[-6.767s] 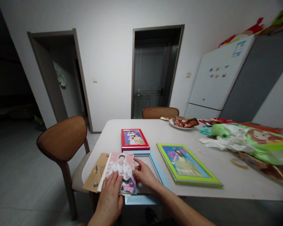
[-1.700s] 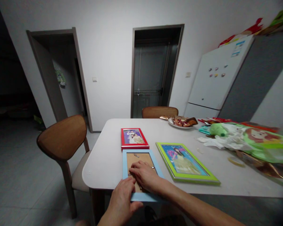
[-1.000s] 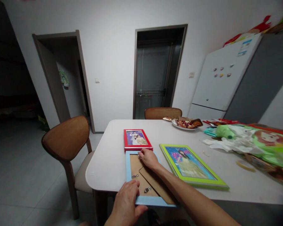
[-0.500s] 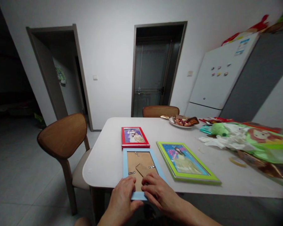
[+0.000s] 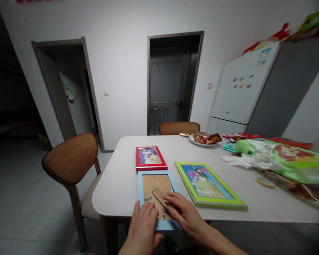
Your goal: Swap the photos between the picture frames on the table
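Observation:
A light blue picture frame [image 5: 140, 186] lies face down at the table's near edge, its brown backing board [image 5: 156, 182] showing metal clips and a stand flap. My left hand [image 5: 144, 223] rests over the frame's lower left part, fingers spread on the backing and rim. On the lower right, my right hand [image 5: 182, 212] touches the stand flap and backing with its fingers apart. Neither hand is closed round anything. Just beyond the blue frame is a red frame [image 5: 151, 168] with a photo, face up. To the right lies a green frame [image 5: 220, 204], also face up.
On the white table [image 5: 114, 177] are a plate of snacks [image 5: 206, 139], crumpled tissues [image 5: 257, 159], a tape roll [image 5: 266, 183] and a green bag [image 5: 297, 171]. Wooden chairs stand at the left [image 5: 71, 159] and far side [image 5: 179, 127].
My right hand has shifted slightly right and opened somewhat, and a lower metal clip now shows. My left hand's fingers have spread over the frame's left rim. The view has tilted slightly.

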`<act>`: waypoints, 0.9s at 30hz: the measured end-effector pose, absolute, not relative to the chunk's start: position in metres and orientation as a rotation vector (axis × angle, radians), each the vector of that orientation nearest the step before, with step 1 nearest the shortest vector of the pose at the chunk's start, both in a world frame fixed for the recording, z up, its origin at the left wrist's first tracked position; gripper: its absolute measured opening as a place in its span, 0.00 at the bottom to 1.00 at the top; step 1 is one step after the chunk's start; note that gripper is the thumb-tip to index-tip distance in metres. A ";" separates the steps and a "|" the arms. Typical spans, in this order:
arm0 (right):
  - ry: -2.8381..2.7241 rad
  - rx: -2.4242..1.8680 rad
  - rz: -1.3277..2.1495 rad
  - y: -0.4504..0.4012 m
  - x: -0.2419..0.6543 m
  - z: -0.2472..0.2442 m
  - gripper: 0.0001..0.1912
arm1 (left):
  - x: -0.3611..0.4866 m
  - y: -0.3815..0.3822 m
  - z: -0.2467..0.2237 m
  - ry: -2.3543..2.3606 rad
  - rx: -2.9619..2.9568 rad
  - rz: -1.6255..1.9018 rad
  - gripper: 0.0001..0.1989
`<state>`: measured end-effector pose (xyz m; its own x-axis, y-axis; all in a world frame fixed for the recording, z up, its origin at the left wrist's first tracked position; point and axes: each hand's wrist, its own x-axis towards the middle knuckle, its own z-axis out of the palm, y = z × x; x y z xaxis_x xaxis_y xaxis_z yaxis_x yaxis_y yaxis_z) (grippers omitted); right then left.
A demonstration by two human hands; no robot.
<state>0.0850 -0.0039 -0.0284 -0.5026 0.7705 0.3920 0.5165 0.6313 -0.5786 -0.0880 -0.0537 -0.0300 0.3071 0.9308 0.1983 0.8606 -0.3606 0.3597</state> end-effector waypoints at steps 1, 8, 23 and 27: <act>-2.123 -1.057 0.535 0.001 0.088 -0.029 0.16 | -0.085 -0.053 -0.031 1.629 2.399 0.534 0.21; -1.278 -1.201 0.936 0.022 0.118 -0.024 0.17 | -0.081 -0.056 0.000 1.481 2.181 0.904 0.15; -0.710 -0.916 1.296 0.020 0.129 0.009 0.34 | -0.006 -0.013 0.044 0.712 1.220 1.562 0.23; -0.959 -1.334 0.946 0.055 0.199 0.017 0.36 | 0.008 0.014 0.022 0.899 1.155 1.383 0.18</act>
